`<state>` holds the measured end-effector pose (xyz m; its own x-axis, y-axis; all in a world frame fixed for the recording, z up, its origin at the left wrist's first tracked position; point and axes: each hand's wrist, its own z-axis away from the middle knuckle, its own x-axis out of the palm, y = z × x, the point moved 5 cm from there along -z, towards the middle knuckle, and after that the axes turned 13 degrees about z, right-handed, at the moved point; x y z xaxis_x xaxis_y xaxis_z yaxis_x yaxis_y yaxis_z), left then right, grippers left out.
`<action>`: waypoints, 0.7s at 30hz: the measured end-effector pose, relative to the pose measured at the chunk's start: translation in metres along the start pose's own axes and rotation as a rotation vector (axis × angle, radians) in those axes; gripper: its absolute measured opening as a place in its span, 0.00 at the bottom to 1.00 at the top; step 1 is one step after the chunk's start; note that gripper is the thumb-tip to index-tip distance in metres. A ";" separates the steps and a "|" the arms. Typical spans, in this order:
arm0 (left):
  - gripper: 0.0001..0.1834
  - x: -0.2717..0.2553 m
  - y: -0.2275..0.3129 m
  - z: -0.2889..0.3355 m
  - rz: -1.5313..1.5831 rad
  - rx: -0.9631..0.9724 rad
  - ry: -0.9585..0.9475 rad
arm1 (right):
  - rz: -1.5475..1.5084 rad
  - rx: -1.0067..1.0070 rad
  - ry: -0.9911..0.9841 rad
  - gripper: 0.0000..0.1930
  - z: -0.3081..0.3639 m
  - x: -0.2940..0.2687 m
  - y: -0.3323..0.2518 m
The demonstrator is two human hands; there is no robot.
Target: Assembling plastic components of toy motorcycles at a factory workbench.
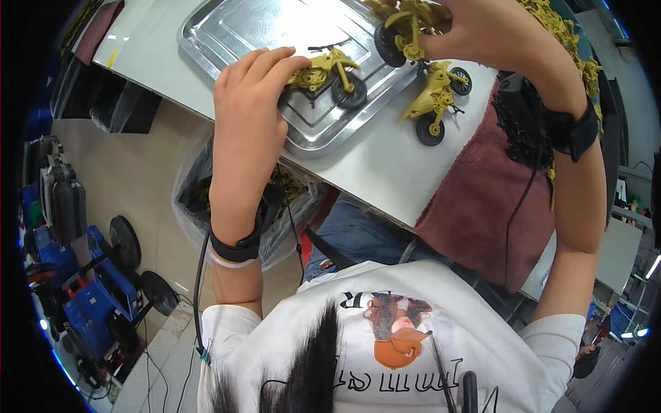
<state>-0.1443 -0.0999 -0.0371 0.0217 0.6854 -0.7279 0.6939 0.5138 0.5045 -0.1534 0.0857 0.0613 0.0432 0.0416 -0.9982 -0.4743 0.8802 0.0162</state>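
Over the metal tray (303,141), my left hand (251,103) has its fingers curled round the rear of a yellow-green toy motorcycle (317,74) with black wheels. Its front wheel points right; the hand hides its back end. My right hand (475,34) grips another toy motorcycle (411,34) above the tray's right edge, and its far part is cut off by the frame. A third toy motorcycle (432,96) lies on the white table just right of the tray, below my right hand.
A maroon cloth (482,199) hangs over the table's front edge, with a pile of black parts (520,127) on it. More yellow-green parts (558,31) are heaped at the far right. Under the table is a clear plastic bag (189,186). Blue bins (89,303) stand at left.
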 end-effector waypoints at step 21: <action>0.16 0.006 -0.007 0.010 0.227 0.052 -0.327 | -0.209 0.230 -0.202 0.20 -0.059 0.029 0.006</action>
<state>-0.1412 -0.1043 -0.0499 0.4008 0.5739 -0.7141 0.6803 0.3357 0.6516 -0.2063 0.0641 0.0290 0.3016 -0.0777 -0.9503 -0.2280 0.9619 -0.1510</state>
